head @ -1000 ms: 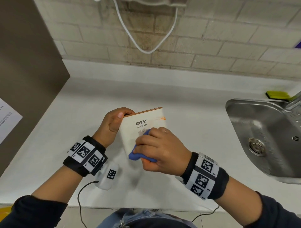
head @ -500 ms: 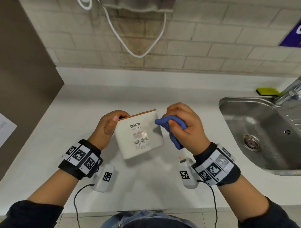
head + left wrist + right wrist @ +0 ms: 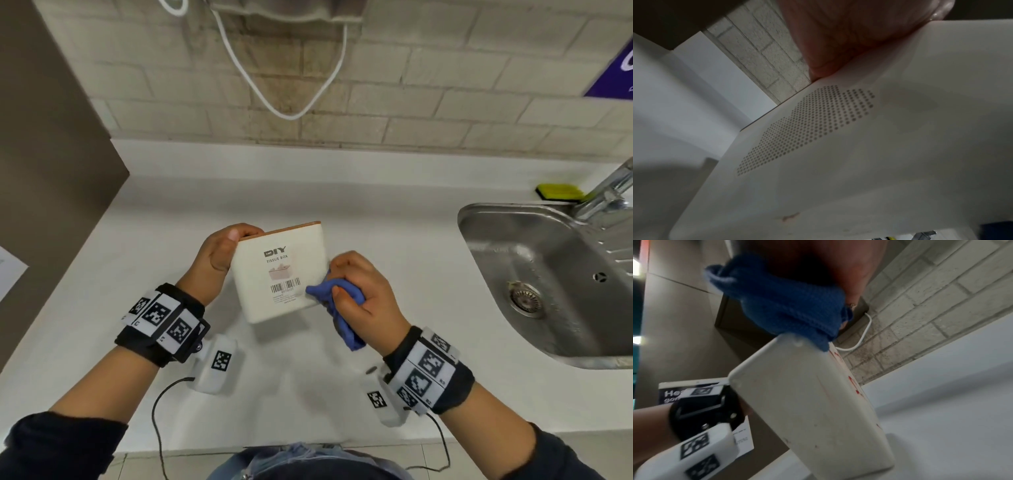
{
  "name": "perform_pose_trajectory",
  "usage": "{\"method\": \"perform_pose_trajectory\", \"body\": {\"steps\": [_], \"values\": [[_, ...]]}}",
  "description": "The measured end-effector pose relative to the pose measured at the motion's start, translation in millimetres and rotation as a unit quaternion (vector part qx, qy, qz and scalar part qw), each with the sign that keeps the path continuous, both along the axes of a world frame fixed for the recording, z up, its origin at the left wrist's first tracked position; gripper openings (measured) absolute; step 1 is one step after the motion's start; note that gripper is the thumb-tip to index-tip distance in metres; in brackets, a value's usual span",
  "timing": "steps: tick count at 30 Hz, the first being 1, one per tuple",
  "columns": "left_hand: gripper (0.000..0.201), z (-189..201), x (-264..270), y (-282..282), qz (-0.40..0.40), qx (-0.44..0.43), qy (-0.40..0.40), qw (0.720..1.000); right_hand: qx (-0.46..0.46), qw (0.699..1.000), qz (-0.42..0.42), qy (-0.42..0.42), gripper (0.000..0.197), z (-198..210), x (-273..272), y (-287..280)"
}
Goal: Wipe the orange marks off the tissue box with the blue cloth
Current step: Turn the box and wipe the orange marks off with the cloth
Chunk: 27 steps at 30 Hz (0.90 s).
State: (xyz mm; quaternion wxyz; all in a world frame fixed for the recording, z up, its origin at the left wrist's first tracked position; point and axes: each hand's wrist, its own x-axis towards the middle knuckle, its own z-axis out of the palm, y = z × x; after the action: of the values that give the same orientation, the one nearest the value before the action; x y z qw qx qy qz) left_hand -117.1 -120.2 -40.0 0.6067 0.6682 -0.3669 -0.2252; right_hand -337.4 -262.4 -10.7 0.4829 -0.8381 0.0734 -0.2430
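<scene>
A white tissue box [image 3: 274,270] with a "DIY TISSUE BOX" label and an orange-brown lid edge is held tilted above the counter. My left hand [image 3: 219,251] grips its left side, thumb over the upper corner. My right hand [image 3: 356,291] grips the bunched blue cloth [image 3: 329,291] and presses it on the box's lower right edge. In the right wrist view the blue cloth [image 3: 785,305] touches the tissue box's corner [image 3: 807,394], and red-orange marks [image 3: 856,386] run along the side facing the wall. The left wrist view shows the tissue box's dotted face [image 3: 818,129] with a faint orange smear [image 3: 789,217].
The white counter [image 3: 137,260] runs back to a brick wall with a hanging white cable [image 3: 284,102]. A steel sink [image 3: 548,274] with a tap [image 3: 606,195] is at the right, a yellow-green sponge [image 3: 558,192] behind it. A brown panel [image 3: 51,171] stands at the left.
My right hand with the cloth went from the box's front face up to its upper right corner, then down to the lower right edge. The orange mark at that corner is gone from view.
</scene>
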Motion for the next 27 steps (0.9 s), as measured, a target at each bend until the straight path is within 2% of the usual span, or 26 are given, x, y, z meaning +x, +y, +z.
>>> {"method": "perform_pose_trajectory", "body": {"steps": [1,3,5,8,11,13,16,20,27], "values": [[0.046,0,-1,1,0.001,-0.007,-0.003,1.000,-0.002,1.000,0.007,0.023,0.031,-3,-7,-1],[0.038,-2,-2,1,0.001,-0.015,-0.003,1.000,0.005,0.998,0.021,0.055,0.031,0,-17,-3],[0.027,-4,4,1,-0.006,-0.001,-0.012,1.000,0.021,0.999,0.016,0.024,0.027,14,-20,-4],[0.028,-8,9,2,-0.013,0.019,-0.028,0.999,0.020,0.997,-0.005,-0.079,0.025,46,-7,-1],[0.030,-1,-8,2,-0.005,-0.004,-0.028,1.000,-0.056,0.995,-0.035,-0.070,0.027,62,21,9],[0.031,0,-12,0,-0.008,-0.001,-0.032,0.999,-0.148,0.987,-0.055,-0.020,0.032,57,38,18],[0.047,-2,-1,0,-0.013,0.018,-0.028,0.999,-0.268,0.960,-0.076,-0.014,0.029,40,46,26],[0.053,2,-6,2,-0.012,0.001,-0.029,1.000,-0.306,0.951,-0.033,-0.026,0.024,34,34,25],[0.054,16,-29,3,0.016,-0.022,-0.045,0.999,-0.353,0.933,0.062,0.031,0.018,9,-12,15]]}}
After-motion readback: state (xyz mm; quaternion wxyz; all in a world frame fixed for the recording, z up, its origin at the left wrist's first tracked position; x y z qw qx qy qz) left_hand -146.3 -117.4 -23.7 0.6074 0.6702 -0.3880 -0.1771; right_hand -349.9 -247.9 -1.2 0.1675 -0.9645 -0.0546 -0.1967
